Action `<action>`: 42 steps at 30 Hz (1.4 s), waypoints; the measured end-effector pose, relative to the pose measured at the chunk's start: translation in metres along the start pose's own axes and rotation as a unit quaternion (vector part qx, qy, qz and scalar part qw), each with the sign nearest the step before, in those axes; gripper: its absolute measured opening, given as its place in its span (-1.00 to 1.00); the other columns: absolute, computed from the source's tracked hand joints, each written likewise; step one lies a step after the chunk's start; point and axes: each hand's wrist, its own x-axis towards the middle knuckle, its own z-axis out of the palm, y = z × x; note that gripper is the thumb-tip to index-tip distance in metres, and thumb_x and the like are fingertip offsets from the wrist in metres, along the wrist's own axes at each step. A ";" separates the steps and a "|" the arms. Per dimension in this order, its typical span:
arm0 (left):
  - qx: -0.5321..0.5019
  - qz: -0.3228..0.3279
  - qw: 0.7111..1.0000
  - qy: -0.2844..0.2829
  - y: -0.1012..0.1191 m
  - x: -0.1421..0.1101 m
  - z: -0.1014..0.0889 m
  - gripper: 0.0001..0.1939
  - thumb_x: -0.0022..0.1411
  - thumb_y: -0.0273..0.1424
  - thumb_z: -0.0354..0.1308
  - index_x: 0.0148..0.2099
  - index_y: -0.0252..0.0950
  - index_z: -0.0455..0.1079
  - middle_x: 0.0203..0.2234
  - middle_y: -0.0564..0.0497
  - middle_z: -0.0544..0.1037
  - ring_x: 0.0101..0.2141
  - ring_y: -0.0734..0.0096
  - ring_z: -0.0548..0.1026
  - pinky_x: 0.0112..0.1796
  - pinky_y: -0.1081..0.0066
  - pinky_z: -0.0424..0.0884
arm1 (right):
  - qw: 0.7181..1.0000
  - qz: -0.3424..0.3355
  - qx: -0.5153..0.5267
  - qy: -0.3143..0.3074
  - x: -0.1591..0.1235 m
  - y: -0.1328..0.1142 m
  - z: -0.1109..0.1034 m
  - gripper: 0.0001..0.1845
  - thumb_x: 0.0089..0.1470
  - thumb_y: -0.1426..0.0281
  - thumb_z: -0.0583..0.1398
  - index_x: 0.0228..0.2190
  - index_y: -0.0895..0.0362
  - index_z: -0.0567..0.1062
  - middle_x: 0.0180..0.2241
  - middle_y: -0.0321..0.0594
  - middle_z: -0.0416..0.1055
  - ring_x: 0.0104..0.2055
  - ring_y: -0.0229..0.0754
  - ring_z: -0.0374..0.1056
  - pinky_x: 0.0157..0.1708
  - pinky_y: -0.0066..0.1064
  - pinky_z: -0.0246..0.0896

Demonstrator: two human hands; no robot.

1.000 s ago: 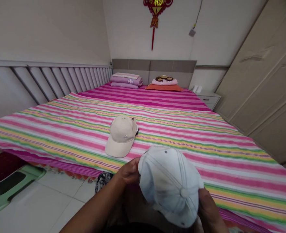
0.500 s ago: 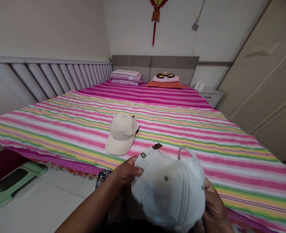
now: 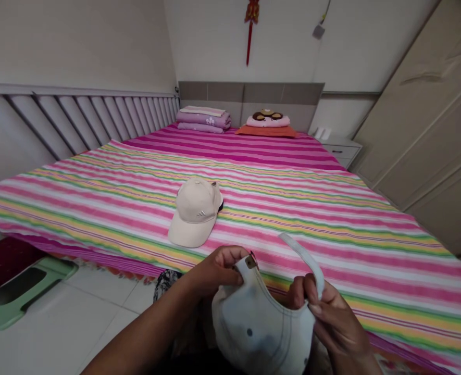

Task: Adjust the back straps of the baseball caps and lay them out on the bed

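A pale blue-white baseball cap [image 3: 253,328] is held between both hands close to my body, its back opening facing up. My left hand [image 3: 226,268] pinches the cap's edge beside a small metal buckle [image 3: 250,261]. With its fingers closed, my right hand [image 3: 324,307] grips the other side of the opening, at the base of the loose adjusting strap [image 3: 302,255]. That strap sticks up and curves left, free of the buckle. Beyond the hands, a beige cap [image 3: 195,208] with a small logo lies on the bed, its brim toward me.
The bed [image 3: 136,172] has a striped cover, with folded purple bedding [image 3: 202,122] and pillows [image 3: 268,125] at the headboard. A slatted rail [image 3: 109,120] runs along the left. On the floor at lower left stands a green stool [image 3: 30,291]; a nightstand [image 3: 341,148] is at far right.
The pale cap has been tilted, so its back opening now shows. My right hand has moved up from its side to the strap's base, and my left hand to the buckle.
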 end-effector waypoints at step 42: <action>0.013 0.094 0.995 -0.023 -0.008 0.029 0.014 -0.55 -0.10 -0.48 0.28 -0.09 -0.32 0.33 -0.42 -0.05 0.54 -0.41 0.47 0.47 -0.37 0.49 0.31 | 0.980 -0.024 -0.169 0.102 0.024 -0.031 0.023 -0.83 -0.05 0.29 0.21 -0.48 0.15 0.41 -0.73 -0.39 0.21 -0.71 -0.41 0.03 -0.69 -0.53 -0.12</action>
